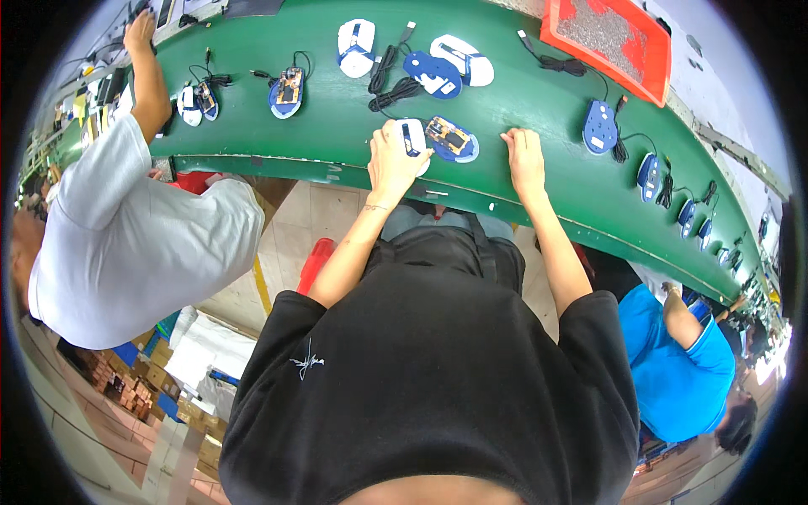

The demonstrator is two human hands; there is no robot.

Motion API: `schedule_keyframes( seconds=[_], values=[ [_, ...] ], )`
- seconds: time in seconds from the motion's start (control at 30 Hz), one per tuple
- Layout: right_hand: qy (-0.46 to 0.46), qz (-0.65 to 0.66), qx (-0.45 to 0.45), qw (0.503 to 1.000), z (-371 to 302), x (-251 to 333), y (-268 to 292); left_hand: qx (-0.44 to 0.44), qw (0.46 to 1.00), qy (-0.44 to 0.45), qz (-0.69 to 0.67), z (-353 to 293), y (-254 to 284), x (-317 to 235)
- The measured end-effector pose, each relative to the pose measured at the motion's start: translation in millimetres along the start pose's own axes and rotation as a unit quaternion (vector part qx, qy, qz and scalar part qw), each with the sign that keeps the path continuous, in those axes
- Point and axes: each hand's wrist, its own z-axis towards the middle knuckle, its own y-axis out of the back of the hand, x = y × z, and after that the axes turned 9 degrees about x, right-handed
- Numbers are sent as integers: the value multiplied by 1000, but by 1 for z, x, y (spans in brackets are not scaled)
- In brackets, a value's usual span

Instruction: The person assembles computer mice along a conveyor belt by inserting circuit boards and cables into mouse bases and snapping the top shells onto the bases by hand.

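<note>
1. Clock directions are read from the open mouse base (453, 140) at the centre, with 12 pointing away from the wearer. This base lies on the green bench (328, 122), its orange-brown circuit board facing up inside a blue rim.
2. The left hand (392, 164) is at 9 o'clock, its fingers closed around a white mouse shell (411, 133) with a dark stripe. The shell is just beside the base.
3. The right hand (526, 158) is at 3 o'clock, its fingers bent down toward the bench surface and apart from the base. Whether anything small sits under those fingertips, I cannot tell.
4. A coiled black cable (399, 91) lies at 10 o'clock.
5. Near 12 o'clock, an upturned blue mouse (431, 73) lies against a white-topped mouse (476, 66).
6. Between 10 and 11 o'clock, farther off, is a second white mouse (356, 49).
7. Another opened mouse (289, 91) lies between 9 and 10 o'clock, its board exposed.
8. At 2 o'clock stands a red tray (659, 63) containing greyish granules.
9. At 3 o'clock, beyond the right hand, lies a blue-bottomed mouse (600, 128); more mice trail away toward 4.
10. A co-worker in a pale shirt (143, 231) is between 8 and 9 o'clock; another in bright blue (682, 366) is between 4 and 5.
</note>
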Motion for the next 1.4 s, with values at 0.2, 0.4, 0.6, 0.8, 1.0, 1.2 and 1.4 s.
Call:
schedule_keyframes(
  seconds=[0.2, 0.4, 0.6, 0.8, 1.0, 1.2, 1.4],
  values=[
    [21, 4, 7, 1000, -2, -8, 5, 0, 1000, 2, -28, -2, 23, 19],
    [6, -7, 44, 999, 3, -20, 11, -88, 993, 41, 61, 12, 60, 60],
    [62, 142, -102, 983, 205, 50, 20, -192, 978, 41, 71, 8, 65, 73],
    [45, 146, -155, 976, 382, 54, -19, 3, 990, -61, -123, -4, -7, -20],
    [-138, 44, -168, 975, 293, 5, 75, -64, 990, 14, -127, 10, -22, -53],
    [-64, 15, 21, 998, 148, 21, 87, -103, 989, 25, -105, 28, -39, -45],
    [-82, 102, 167, 977, 34, 74, 6, -56, 978, -8, -199, 38, -31, -35]
  ],
)
